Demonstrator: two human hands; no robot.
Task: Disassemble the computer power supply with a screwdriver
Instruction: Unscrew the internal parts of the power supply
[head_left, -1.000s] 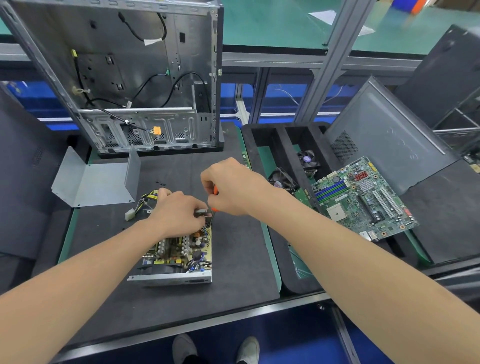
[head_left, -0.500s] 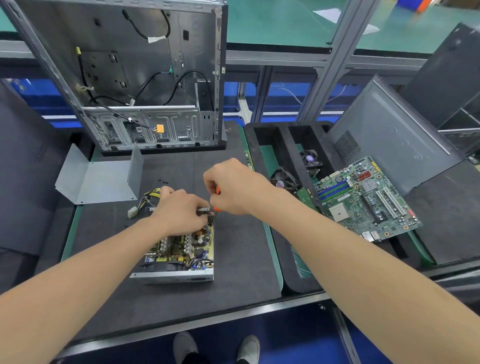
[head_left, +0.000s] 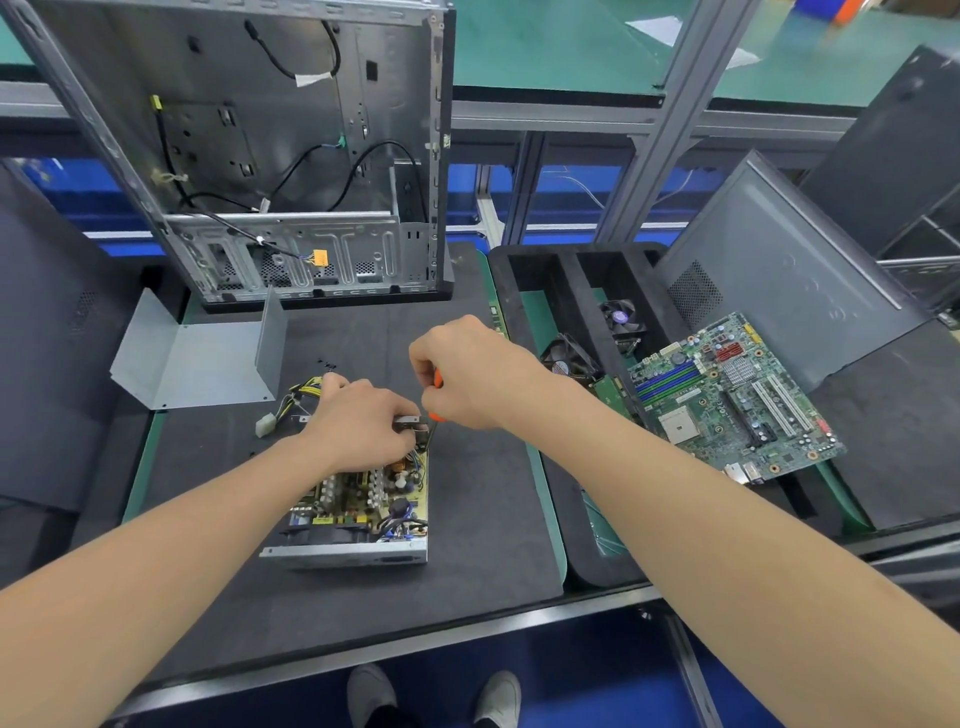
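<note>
The lidless grey metal power supply (head_left: 358, 512) on the black foam mat (head_left: 483, 519) is gripped at its far end by the left hand (head_left: 361, 423). The orange-handled screwdriver (head_left: 438, 381), clenched in the right hand (head_left: 470, 371), should be held upright and pressed firmly.

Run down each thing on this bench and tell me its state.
power supply: cover off, circuit board exposed.
metal cover: detached, lying apart.
computer case: upright, side open.
motherboard: outside the case.
screwdriver: gripped by the right hand.
left hand: holds the power supply's far end.
</note>
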